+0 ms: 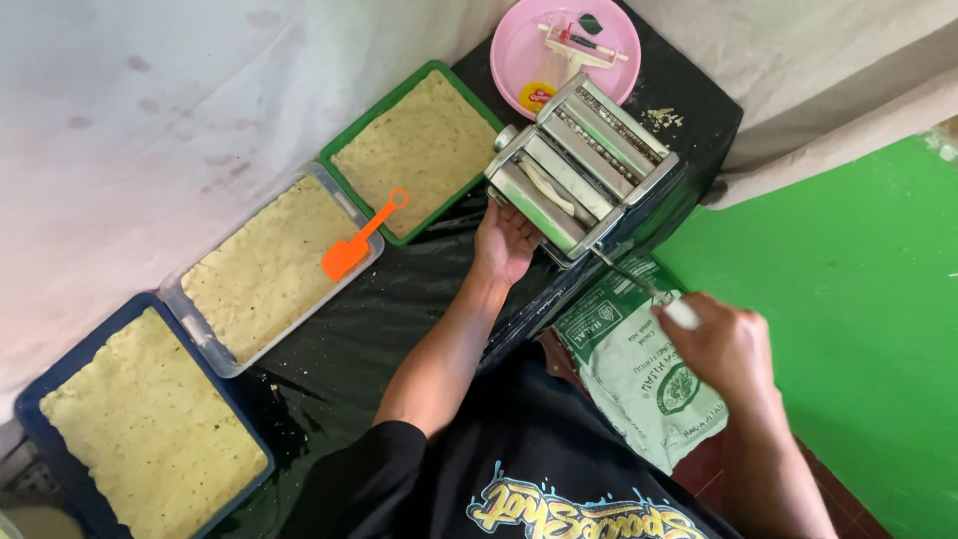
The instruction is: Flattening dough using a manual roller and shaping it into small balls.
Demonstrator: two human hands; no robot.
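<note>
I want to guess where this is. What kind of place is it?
Probably a small home food-making spot. A hand-cranked metal dough roller stands on a black-covered table, three trays hold flat speckled dough, and the right hand grips the crank while the left hand waits under the roller.

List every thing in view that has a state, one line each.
Pasta machine: on the black table, a strip of dough in its rollers.
Crank handle: gripped by the right hand.
Left hand: open, under the machine's front.
Green tray, clear tray, blue tray: each filled with flat dough.
Orange scraper: lying on the clear tray.
</note>
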